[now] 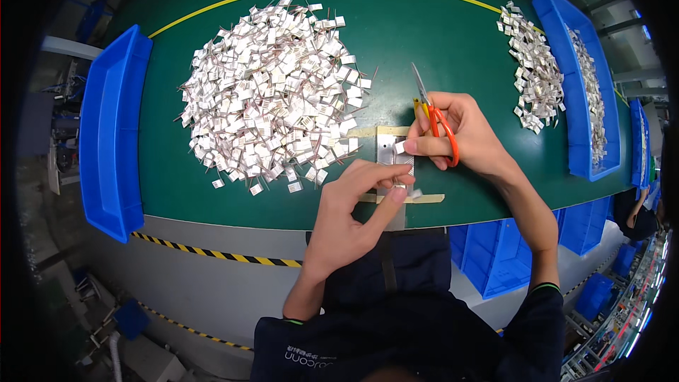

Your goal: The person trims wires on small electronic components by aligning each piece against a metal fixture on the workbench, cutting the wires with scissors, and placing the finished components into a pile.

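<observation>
My right hand (470, 134) is closed round a pair of scissors with orange handles (450, 143), blades pointing up and away. At its thumb tip is a small white block-shaped part (400, 147). My left hand (350, 216) is closed in a pinch just nearer to me, its fingertips over a metal plate fixture (385, 154). What the pinch holds is too small to make out. Another little whitish piece (416, 193) lies beside the left thumb. The fixture sits at the near edge of the green table, with masking tape (428, 199) across it.
A big heap of small white parts with thin leads (272, 92) covers the table's left middle. A smaller heap (536, 78) lies at the right, beside a blue bin (576, 110) holding similar parts. Another blue bin (109, 134) stands at the left edge. Blue crates (495, 258) sit below the table.
</observation>
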{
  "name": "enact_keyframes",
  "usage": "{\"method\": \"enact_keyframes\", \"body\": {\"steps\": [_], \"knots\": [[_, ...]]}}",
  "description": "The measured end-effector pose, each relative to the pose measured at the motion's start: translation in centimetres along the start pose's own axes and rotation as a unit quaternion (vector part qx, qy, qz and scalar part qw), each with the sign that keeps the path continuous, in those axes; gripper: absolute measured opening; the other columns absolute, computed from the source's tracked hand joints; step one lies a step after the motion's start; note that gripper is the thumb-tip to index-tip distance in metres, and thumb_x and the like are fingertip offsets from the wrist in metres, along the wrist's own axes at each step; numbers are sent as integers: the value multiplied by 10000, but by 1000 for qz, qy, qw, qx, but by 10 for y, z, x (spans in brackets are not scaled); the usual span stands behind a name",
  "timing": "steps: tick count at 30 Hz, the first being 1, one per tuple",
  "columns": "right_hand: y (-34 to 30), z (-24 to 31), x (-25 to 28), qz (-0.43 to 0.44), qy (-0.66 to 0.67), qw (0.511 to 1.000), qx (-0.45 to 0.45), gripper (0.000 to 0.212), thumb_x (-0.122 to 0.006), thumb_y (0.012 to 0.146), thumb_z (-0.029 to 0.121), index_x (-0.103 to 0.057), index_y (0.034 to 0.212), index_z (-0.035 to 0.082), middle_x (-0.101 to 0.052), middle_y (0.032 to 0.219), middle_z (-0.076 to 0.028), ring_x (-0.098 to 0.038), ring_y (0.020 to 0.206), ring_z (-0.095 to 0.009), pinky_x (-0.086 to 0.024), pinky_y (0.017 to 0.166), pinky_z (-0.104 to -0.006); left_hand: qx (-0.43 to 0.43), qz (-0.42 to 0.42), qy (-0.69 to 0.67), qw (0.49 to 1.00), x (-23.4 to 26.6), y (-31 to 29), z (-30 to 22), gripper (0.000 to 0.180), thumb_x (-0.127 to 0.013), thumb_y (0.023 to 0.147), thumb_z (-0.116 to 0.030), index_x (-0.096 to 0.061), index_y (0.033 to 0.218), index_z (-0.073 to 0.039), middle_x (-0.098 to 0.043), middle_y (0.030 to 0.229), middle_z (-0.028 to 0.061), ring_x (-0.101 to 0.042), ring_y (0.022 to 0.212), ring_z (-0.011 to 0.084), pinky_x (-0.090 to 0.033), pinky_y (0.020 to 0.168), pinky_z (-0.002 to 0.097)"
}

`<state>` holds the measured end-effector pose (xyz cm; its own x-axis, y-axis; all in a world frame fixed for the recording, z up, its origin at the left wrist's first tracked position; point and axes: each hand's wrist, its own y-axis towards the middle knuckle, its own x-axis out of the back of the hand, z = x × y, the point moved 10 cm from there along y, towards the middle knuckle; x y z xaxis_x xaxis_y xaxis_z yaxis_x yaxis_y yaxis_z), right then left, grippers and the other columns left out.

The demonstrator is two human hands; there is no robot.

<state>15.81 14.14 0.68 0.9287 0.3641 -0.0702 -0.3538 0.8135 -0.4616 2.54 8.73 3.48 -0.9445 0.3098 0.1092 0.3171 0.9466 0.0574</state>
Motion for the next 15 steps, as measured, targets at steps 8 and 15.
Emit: {"method": "enact_keyframes", "body": {"steps": [8,15], "knots": [[3,-9,9,-8,-7,999,31,254,-733,748,-24,-491,767,50,-666,736,-107,-504,447,-62,-364,406,-189,-175,-22,227,958,-11,-2,-12,403,-680,703,85,-661,1096,-1,-668,929,77,-587,810,239,-485,715,316],[-3,-4,16,-63,-64,993,75,206,-765,748,12,-565,785,-24,-643,693,-47,-534,605,-15,-408,494,-192,-162,-68,291,941,-9,-5,-9,332,-708,657,76,-706,981,2,-646,900,53,-579,820,245,-485,688,326]]}}
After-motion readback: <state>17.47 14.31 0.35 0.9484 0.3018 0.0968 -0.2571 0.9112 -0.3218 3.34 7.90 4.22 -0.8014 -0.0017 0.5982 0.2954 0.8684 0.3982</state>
